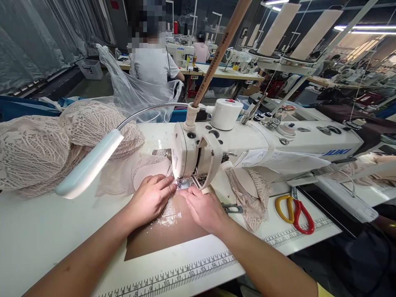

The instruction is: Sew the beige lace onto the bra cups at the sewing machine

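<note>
A white sewing machine (198,144) stands over a white table, its needle area partly hidden by my fingers. My left hand (153,196) is closed at the edge of beige lace fabric (117,177) with a smooth moulded cup (150,171), left of the presser foot. Opposite it, my right hand (202,206) has thumb and forefinger pinched by the foot. The bit of fabric between its fingertips is mostly covered. Under both hands lies a brown sheet (148,241) with shiny clear tape on it.
Piled lace cups (34,152) lie at left, below a lit gooseneck lamp (91,163). Another lace piece (250,198) rests right of the needle. Red-and-yellow-handled snips (295,210) lie near the printed ruler (185,272). A seated person (153,62) works ahead.
</note>
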Motion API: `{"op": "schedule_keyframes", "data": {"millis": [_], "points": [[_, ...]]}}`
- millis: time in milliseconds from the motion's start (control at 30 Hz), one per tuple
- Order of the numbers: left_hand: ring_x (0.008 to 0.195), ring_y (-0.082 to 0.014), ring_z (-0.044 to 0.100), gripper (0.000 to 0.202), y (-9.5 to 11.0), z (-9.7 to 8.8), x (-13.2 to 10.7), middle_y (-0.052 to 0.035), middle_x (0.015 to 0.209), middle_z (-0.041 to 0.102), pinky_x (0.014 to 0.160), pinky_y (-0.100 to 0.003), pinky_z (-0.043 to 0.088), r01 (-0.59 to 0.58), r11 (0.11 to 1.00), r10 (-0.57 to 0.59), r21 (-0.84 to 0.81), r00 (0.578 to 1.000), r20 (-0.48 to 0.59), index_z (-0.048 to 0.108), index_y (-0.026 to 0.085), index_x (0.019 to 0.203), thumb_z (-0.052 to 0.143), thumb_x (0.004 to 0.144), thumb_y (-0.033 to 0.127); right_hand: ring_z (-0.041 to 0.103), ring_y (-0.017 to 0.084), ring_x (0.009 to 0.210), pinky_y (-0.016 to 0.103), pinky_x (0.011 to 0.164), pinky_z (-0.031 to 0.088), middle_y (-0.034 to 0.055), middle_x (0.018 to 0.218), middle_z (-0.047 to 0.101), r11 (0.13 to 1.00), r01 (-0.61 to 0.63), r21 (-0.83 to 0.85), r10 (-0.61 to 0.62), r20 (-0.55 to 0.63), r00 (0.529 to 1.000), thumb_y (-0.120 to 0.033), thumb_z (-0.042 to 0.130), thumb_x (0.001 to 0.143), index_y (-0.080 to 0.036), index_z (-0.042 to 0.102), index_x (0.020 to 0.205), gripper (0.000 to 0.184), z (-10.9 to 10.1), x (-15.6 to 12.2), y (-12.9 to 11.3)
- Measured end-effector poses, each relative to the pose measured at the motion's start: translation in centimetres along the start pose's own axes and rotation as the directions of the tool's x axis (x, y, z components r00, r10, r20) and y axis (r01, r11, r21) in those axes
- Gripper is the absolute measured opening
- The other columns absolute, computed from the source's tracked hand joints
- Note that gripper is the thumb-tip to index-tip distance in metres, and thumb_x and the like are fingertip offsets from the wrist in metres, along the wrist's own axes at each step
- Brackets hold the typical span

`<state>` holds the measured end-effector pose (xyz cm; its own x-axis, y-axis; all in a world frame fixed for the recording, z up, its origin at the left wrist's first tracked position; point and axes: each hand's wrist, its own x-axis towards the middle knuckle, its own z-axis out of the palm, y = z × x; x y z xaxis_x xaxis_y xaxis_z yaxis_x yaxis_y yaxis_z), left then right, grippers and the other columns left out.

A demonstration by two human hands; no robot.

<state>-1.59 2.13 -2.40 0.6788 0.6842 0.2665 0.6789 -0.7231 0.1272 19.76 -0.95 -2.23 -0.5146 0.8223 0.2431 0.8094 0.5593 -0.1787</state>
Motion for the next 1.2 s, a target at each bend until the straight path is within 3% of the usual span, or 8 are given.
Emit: {"op": "schedule_keyframes", "data": {"millis": [267,533,667,767,833,933,1100,1200], "points": [[0.11,-0.0328,0.053,0.033,1.0,-1.6,0.0,-0.0126,0.124,0.061,0.082,-0.045,0.046,0.089,0.989,-0.101,0.116,0.99,0.103,0.059,0.018,0.121,0.043,0.095,0.031,0.054,0.017,0.068,0.028,0.06,0.036,0.0043,0.092,0.067,0.998,0.009,0.055,-0.007,-0.034,0.999,-0.009,0.046,0.087,-0.019,0.065,0.115,0.035,0.0,-0.1,0.2],[0.077,-0.0258,0.06,0.042,2.3,-5.6,-0.2,-0.0108,0.091,0.062,0.066,-0.037,0.047,0.243,0.97,-0.225,0.01,0.88,0.418,0.065,0.014,0.097,0.038,0.093,0.047,0.054,0.017,0.068,0.028,0.063,0.038,0.0049,0.086,0.067,0.997,-0.042,0.071,0.043,-0.001,0.999,-0.012,0.045,0.09,-0.019,0.066,0.107,0.029,-0.4,-0.1,0.3],[0.081,-0.0247,0.058,0.035,3.0,-5.9,-1.0,-0.0089,0.09,0.06,0.068,-0.035,0.046,0.185,0.972,-0.121,-0.144,0.921,0.37,0.064,0.017,0.096,0.049,0.088,0.048,0.055,0.017,0.07,0.028,0.065,0.039,0.0051,0.089,0.067,0.996,-0.023,0.089,0.024,-0.011,1.0,-0.012,0.045,0.09,-0.02,0.066,0.108,0.028,-0.5,-0.2,0.1],[0.081,-0.0233,0.057,0.021,3.8,-5.1,-1.7,-0.0079,0.09,0.06,0.068,-0.033,0.046,0.114,0.966,-0.038,-0.231,0.95,0.309,0.063,0.018,0.09,0.057,0.084,0.037,0.059,0.018,0.074,0.028,0.066,0.041,0.0054,0.092,0.068,0.991,-0.008,0.135,0.01,-0.014,1.0,-0.01,0.047,0.089,-0.019,0.065,0.109,0.029,-0.5,-0.2,0.1],[0.081,-0.0228,0.056,0.013,4.2,-4.3,-2.0,-0.0084,0.088,0.06,0.069,-0.033,0.045,0.107,0.971,-0.042,-0.216,0.958,0.284,0.061,0.017,0.084,0.051,0.087,0.025,0.06,0.018,0.077,0.028,0.069,0.043,0.0056,0.093,0.069,0.986,-0.016,0.166,0.018,-0.011,1.0,-0.008,0.047,0.087,-0.019,0.065,0.108,0.03,-0.6,-0.2,0.1],[0.082,-0.0219,0.056,0.027,4.1,-3.3,-2.0,-0.0078,0.085,0.061,0.071,-0.033,0.045,0.143,0.959,-0.079,-0.243,0.963,0.256,0.057,0.017,0.074,0.037,0.093,0.015,0.062,0.018,0.082,0.028,0.072,0.045,0.0055,0.096,0.069,0.974,-0.016,0.225,0.018,-0.006,1.0,-0.006,0.049,0.085,-0.018,0.065,0.107,0.031,-0.7,-0.2,0.0],[0.074,-0.0166,0.054,0.025,2.9,-3.3,-1.8,-0.0024,0.076,0.056,0.068,-0.027,0.044,0.255,0.841,-0.142,-0.477,0.955,0.26,0.054,0.019,0.075,0.04,0.096,0.025,0.061,0.017,0.083,0.027,0.072,0.043,0.0035,0.095,0.068,0.961,0.038,0.275,-0.053,0.049,0.997,-0.012,0.059,0.083,-0.019,0.066,0.104,0.023,-0.9,0.0,-0.4],[0.071,-0.0148,0.051,0.028,2.4,-3.6,-1.8,-0.0001,0.073,0.052,0.065,-0.025,0.042,0.277,0.801,-0.142,-0.531,0.949,0.281,0.049,0.019,0.072,0.04,0.096,0.029,0.058,0.015,0.075,0.026,0.067,0.04,0.001,0.082,0.065,0.963,0.041,0.267,-0.059,0.059,0.997,-0.013,0.063,0.081,-0.019,0.067,0.085,0.008,-0.8,0.1,-0.4]]}}
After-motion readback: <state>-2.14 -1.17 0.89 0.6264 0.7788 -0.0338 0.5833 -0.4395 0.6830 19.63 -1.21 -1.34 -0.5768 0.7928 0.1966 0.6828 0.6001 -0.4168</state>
